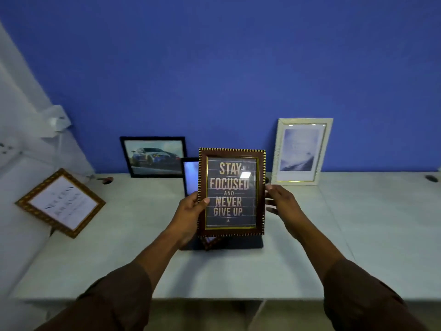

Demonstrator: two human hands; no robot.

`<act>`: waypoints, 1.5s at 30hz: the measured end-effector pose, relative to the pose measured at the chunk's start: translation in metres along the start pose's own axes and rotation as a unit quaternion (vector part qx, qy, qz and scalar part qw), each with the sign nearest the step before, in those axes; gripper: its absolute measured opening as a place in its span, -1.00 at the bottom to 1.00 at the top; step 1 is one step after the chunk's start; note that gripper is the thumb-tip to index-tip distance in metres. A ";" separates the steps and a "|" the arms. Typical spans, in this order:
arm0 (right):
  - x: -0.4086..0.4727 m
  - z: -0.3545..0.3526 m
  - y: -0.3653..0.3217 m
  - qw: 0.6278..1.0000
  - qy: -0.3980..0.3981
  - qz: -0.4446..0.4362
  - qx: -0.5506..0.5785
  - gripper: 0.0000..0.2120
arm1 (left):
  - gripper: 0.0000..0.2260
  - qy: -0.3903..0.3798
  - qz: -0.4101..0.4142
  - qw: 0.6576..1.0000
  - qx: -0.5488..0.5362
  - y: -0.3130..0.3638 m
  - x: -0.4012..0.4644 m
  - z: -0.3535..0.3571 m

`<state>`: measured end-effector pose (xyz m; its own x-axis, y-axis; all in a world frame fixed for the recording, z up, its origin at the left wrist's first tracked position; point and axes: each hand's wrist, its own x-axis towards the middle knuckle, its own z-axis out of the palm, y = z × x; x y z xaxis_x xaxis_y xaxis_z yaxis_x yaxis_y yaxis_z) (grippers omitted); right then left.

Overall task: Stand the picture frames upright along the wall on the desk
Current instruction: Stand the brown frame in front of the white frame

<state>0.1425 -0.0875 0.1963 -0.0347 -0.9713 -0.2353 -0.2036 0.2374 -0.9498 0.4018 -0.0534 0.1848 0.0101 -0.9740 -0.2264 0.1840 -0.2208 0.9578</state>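
Observation:
My left hand [191, 211] grips the left edge of a brown, gold-trimmed frame [231, 192] that reads "Stay focused and never give up". I hold it upright above the white desk [214, 271]. My right hand [281, 201] is at the frame's right edge with its fingers spread; only the fingertips seem to touch it. Under the held frame lie a black frame [191, 175] and another frame, mostly hidden. A black frame with a car picture [154, 156] and a white frame [301, 151] stand against the blue wall. A gold frame [60, 203] leans at the desk's left end.
A white side wall with a socket plate [7, 149] and crumpled paper [57, 120] closes the left. A small dark object [431, 178] lies at the far right of the desk. A small red item [107, 180] sits near the back left.

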 end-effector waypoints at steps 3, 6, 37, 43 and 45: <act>0.001 -0.036 0.003 1.000 -0.005 -0.016 0.019 -0.61 | -0.76 -0.030 -0.015 0.999 -0.018 -0.012 0.014 0.047; 0.008 -0.066 0.007 0.998 0.026 -0.012 0.056 -0.64 | -0.76 -0.063 -0.034 0.997 -0.004 -0.020 0.027 0.089; 0.140 -0.226 0.110 0.991 0.031 0.069 -0.114 -0.65 | -0.44 -0.070 -0.271 0.960 0.005 -0.105 0.217 0.251; 0.180 -0.267 0.126 0.971 -0.042 0.072 -0.222 -0.63 | -0.52 -0.035 -0.277 0.960 0.001 -0.123 0.236 0.285; 0.193 -0.279 0.129 0.969 -0.063 0.075 -0.228 -0.61 | -0.51 -0.011 -0.285 0.958 -0.010 -0.130 0.240 0.294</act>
<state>-0.1633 -0.2482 0.0863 0.0160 -0.9100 -0.4144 -0.6180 0.3168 -0.7195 0.0912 -0.2736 0.0576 -0.1185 -0.6967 -0.7075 0.1715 -0.7162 0.6765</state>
